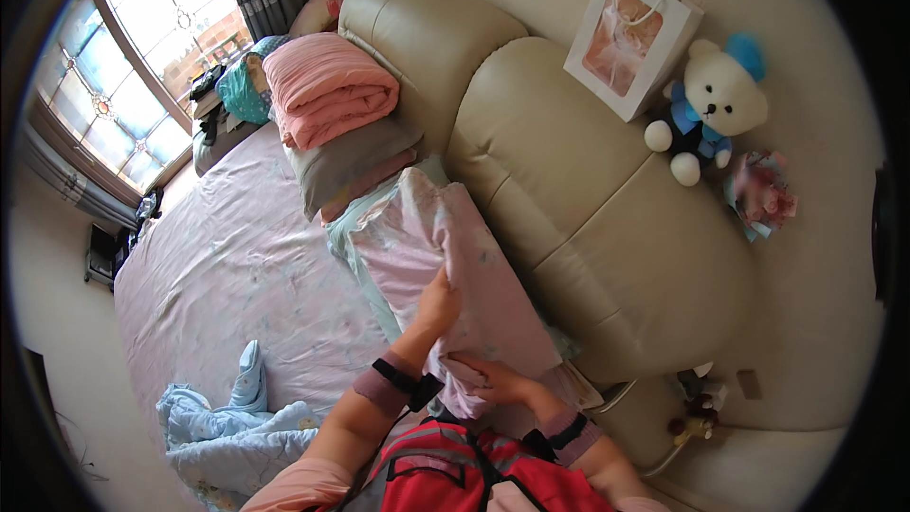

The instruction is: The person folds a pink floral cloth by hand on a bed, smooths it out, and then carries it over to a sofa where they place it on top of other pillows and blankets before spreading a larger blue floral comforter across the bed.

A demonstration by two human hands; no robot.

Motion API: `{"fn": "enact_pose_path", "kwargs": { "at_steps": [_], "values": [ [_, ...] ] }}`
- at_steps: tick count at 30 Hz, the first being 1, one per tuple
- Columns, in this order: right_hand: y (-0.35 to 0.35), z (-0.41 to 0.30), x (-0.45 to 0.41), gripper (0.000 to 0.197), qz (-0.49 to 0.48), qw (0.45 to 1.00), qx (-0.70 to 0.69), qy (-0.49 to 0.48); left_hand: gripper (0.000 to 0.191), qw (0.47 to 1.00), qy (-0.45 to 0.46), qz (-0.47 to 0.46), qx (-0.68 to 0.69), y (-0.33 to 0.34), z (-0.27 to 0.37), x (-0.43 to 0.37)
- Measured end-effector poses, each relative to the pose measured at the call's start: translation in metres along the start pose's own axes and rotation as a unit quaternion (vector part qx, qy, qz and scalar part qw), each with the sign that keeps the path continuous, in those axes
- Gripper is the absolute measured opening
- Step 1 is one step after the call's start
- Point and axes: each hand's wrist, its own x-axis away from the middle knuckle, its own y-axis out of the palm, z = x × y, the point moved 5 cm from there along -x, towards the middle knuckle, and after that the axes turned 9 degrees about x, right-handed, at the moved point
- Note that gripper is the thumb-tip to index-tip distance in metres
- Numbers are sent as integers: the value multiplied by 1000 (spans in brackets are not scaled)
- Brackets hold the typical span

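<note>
A pink floral cloth [490,284], partly folded over itself, lies along the headboard side of the bed. My left hand [437,302] grips a raised fold near its middle. Closer to my body, my right hand [501,380] has its fingers on a bunched part of the same cloth, thumb and fingertips closing on the fabric. Under the cloth a pale green fabric [380,299] shows along its left side. The far end of the cloth is crumpled, with its paler underside turned up.
The bed [256,263] wears a wrinkled pink sheet. A folded pink quilt [330,89] rests on a grey pillow [341,156]. A light blue quilt [242,441] lies bunched at lower left. On the beige headboard [561,178] stand a gift bag [625,43], teddy bear [714,110] and small bouquet [761,192].
</note>
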Motion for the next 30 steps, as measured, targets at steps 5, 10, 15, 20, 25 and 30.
{"fn": "enact_pose_path", "kwargs": {
  "at_steps": [5,10,15,20,25,30],
  "values": [
    [-25,97,52,65,133,975,-46,171,54,990,6,-124,-69,65,-32,-25],
    [-29,190,119,46,356,834,-129,402,61,980,37,-35,-191,30,-95,-55],
    [-13,205,146,60,390,768,-227,454,55,976,-76,162,-125,-66,-136,-81],
    [4,227,141,82,426,708,-314,468,65,939,-242,209,128,-91,-167,-79],
    [5,226,140,93,446,700,-357,429,78,901,-334,176,212,-87,-144,-65],
    [7,201,140,78,455,654,-392,461,82,962,-194,193,-22,-115,-128,-121]
  ]
}}
